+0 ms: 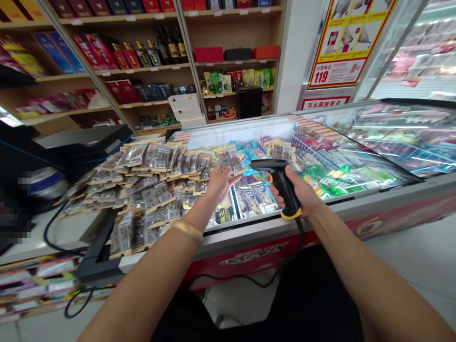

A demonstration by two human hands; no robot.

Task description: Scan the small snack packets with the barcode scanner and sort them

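Observation:
My right hand (297, 192) is wrapped round the grip of a black and yellow barcode scanner (287, 187), its head pointing left. Between the fingers and thumb of my left hand (221, 183) is a small clear packet (230, 160) with a tan edge, held just left of the scanner's head. A large heap of similar packets (153, 166) covers the left part of the glass-topped chest freezer (260, 223). Farther back, beyond the scanner, a few more packets (281, 151) lie on the glass.
The scanner's cable (256, 284) hangs down the freezer front and loops left. Wooden shelves (142, 71) with boxes and bottles stand behind. Bagged frozen goods (335, 180) show through the glass on the right. A counter with dark equipment (89, 137) is at the left.

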